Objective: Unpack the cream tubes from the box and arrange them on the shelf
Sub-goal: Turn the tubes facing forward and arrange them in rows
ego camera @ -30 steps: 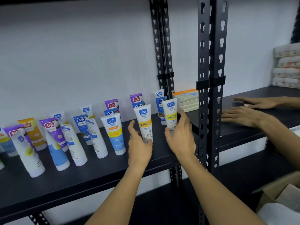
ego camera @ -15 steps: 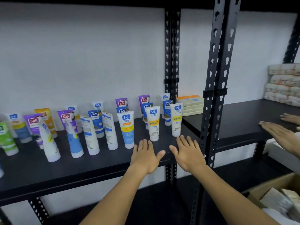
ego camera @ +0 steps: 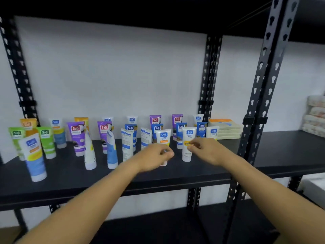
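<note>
**A:** What had changed when you looked in on it?

**B:** Half a second earlier I'd seen both hands flat and open over the front of the shelf (ego camera: 175,175), touching nothing. Now they were back among the cream tubes (ego camera: 112,138). The left hand (ego camera: 154,156) had curled around the lower part of the white tube with the orange band (ego camera: 163,136), fingers drawn together on it as far as the blur let me judge. The right hand (ego camera: 205,148) had its fingertips pinched at the yellow label of the next white tube (ego camera: 189,138).

**A:** Gripping, or just touching?

**B:** I couldn't tell for certain; both hands were smeared by motion. Both tubes stood upright on their caps in the front row, right of centre.

**A:** And the box?

**B:** Out of view. The rest of the tubes stood in loose rows across the shelf, green and orange ones at the left, purple and blue behind, with a stack of flat packs (ego camera: 226,128) just beside them.

**A:** So what did that mean?

**B:** I read it as straightening, not unpacking: no new tube was coming in, only the front row being tidied.
</note>
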A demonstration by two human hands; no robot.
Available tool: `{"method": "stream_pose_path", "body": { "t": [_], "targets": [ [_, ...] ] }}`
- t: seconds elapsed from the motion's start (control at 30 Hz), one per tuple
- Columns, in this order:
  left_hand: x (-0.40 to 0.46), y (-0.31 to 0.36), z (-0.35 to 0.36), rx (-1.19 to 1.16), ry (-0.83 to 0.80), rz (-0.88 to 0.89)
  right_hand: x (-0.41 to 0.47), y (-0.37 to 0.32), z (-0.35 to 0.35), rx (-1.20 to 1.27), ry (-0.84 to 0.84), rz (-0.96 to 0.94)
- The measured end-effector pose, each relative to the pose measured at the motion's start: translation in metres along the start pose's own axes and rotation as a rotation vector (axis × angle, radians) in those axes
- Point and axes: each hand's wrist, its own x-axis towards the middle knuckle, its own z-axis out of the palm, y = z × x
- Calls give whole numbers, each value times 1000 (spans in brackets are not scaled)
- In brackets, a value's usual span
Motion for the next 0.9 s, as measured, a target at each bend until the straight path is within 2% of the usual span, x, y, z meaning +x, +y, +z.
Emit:
{"method": "stream_pose_path", "body": {
  "t": [0.13, 0.3, 0.47, 0.57, 0.9],
  "targets": [
    [-7, -5, -54, 33, 221, 17, 11, -45, -9, 19, 157, -45],
    [-4, -26, -90, 295, 375, -9, 22, -74, 18, 98, 306, -55],
    [1, -51, -99, 506, 372, -65, 32, -85, 42, 118, 389, -69],
    [1, -64, -102, 583, 364, -86, 42, -92, 47, 44, 391, -100],
    [-17, -91, -145, 628, 409, -70, 71, -132, 52, -98, 358, -225]
  ]
}}
